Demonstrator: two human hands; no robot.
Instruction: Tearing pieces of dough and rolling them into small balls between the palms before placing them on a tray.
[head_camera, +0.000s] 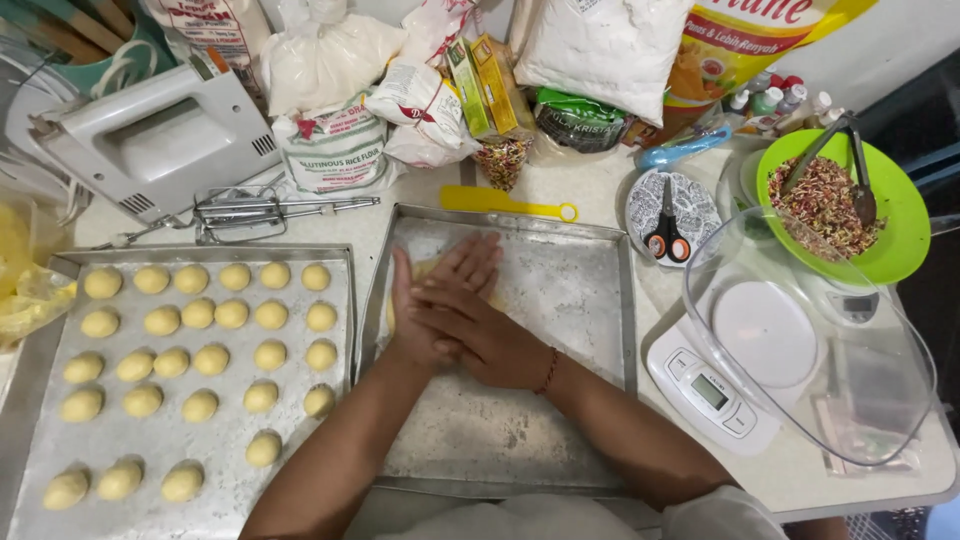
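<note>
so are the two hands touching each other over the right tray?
Touching. The head view shows the right hand laid across the left hand, no gap between them, above the tray.

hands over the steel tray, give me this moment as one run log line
hands: stacked, pressing dough | tray: bare | left tray: dough balls

Both forearms are bare, a thin red bead bracelet (549, 371) circles the right wrist, and pale clothing (560, 515) covers the torso.
</note>
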